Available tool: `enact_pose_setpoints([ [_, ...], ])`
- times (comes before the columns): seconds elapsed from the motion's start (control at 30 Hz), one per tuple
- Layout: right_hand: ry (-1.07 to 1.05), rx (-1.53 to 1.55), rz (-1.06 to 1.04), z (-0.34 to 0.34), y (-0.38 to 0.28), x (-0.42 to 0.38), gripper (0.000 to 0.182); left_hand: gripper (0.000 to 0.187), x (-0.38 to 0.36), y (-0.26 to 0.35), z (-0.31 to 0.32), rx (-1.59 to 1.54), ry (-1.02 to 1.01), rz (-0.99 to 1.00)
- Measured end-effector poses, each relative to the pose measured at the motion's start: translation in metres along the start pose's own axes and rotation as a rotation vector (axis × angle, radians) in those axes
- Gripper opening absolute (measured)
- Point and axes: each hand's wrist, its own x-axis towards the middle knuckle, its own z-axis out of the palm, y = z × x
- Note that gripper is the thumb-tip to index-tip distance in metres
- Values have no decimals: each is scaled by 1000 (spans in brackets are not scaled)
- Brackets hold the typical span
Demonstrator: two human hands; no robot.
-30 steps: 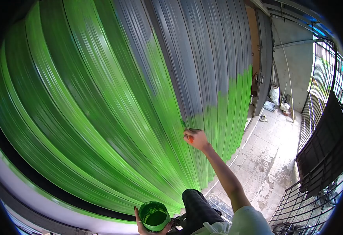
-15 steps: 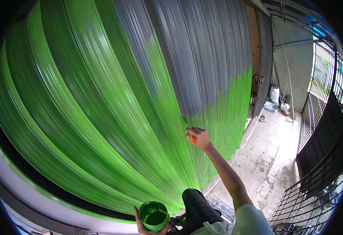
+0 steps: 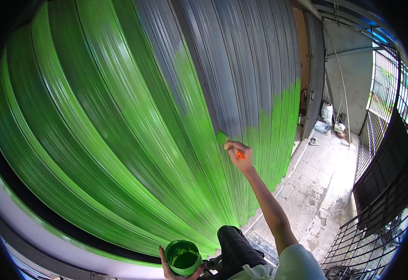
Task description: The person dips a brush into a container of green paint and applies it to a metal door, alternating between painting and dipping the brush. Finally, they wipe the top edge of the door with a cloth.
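My right hand [image 3: 241, 157] is closed around a paintbrush [image 3: 221, 137] with an orange handle end and green-coated bristles. The bristles are at the ribbed metal shutter [image 3: 148, 140], by the border between green paint and bare grey. Green covers the shutter's left side and lower part; its upper right stays grey, with an uneven paint edge. Low in the view, my left hand [image 3: 167, 272] grips a paint cup [image 3: 183, 257] smeared with green, with dark green paint inside. Part of that hand is hidden behind the cup.
A tiled floor [image 3: 323, 172] with worn patches runs along the shutter on the right. White bags [image 3: 326, 113] and a thin pole [image 3: 344, 93] stand at the far wall. Barred metal grilles [image 3: 353, 247] line the right side. My knee [image 3: 239, 252] is near the shutter's foot.
My right hand has shifted slightly up and to the right, and the brush's bristles now show more clearly. My left hand and the cup have stayed in place.
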Motion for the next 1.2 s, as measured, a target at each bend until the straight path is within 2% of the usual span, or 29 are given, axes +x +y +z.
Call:
enact_pose_setpoints([
  [0.1,285,486,555,14,-8,11,8,105,-2,-7,-2,41,-4,-6],
  [0.2,262,485,757,11,24,-9,17,105,-2,-7,-2,73,-12,-9],
  [0.3,116,86,955,0,31,-17,17,105,-1,-4,-1,9,-15,-40],
  [0.37,0,-1,868,3,38,-17,17,105,0,-10,-3,15,-20,-20],
  [0.4,-59,-46,826,5,40,-16,17,108,2,-18,-1,-33,-16,53],
  [0.47,134,303,714,12,20,7,17,116,7,-34,5,-127,-6,196],
  [0.5,230,478,644,17,14,18,17,116,7,-33,6,-117,-4,189],
  [0.6,449,659,669,21,11,20,17,112,3,-24,3,-40,-1,115],
  [0.67,458,635,757,24,19,-15,16,106,-1,-7,-1,61,-6,6],
  [0.7,463,623,805,25,24,-37,16,107,1,-8,-1,70,-8,18],
  [0.8,402,236,965,16,25,-75,16,108,-3,-10,-4,91,-9,31],
  [0.9,427,199,756,25,23,-90,20,109,-1,-16,-2,86,2,38],
  [1.0,347,197,730,29,22,-80,19,108,-1,-20,-2,93,-9,42],
  [1.1,556,569,693,33,1,-52,18,110,-2,-23,-1,30,-14,77],
  [1.2,471,481,788,23,13,-68,18,116,7,-34,6,-76,-18,178],
])
